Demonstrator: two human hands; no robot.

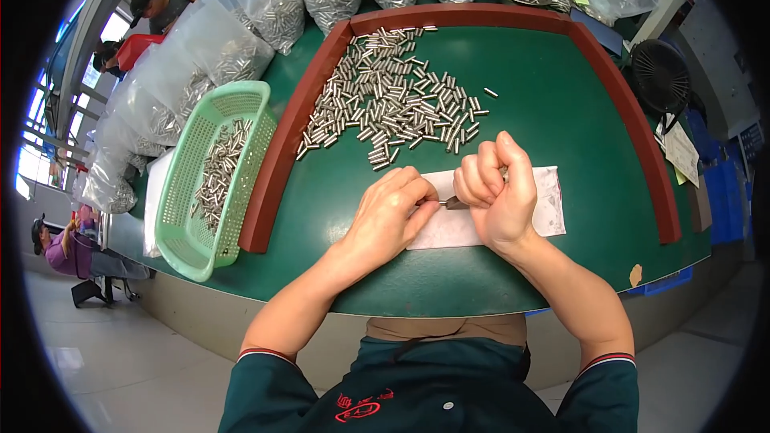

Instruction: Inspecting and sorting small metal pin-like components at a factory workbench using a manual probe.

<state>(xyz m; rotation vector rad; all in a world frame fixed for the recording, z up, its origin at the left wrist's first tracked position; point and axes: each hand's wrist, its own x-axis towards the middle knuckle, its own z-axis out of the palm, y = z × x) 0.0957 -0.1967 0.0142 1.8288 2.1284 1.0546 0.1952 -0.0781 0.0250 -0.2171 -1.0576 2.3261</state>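
Your left hand (pixel 391 212) fingers pinch small metal pin (pixel 443 202) over white plastic bag (pixel 549 210) on green surface (pixel 561 96). Your right hand (pixel 497 192) clenched around small tool (pixel 457 204) touching pin. Pin pile (pixel 393 100) beyond.

A: What sits between the left hand (pixel 389 212) and the right hand (pixel 497 192)?
B: A small dark piece (pixel 455 203) pokes out, but the fingers cover most of it, and it is too small to tell its shape.
A: And the white sheet (pixel 545 204) under them?
B: Both hands hide its middle; only the near edge and right end show.
A: The clear bags (pixel 273 0) at the far side?
B: Their tops are cut off by the picture's rim, and the person (pixel 60 248) at the near left is too blurred to make out
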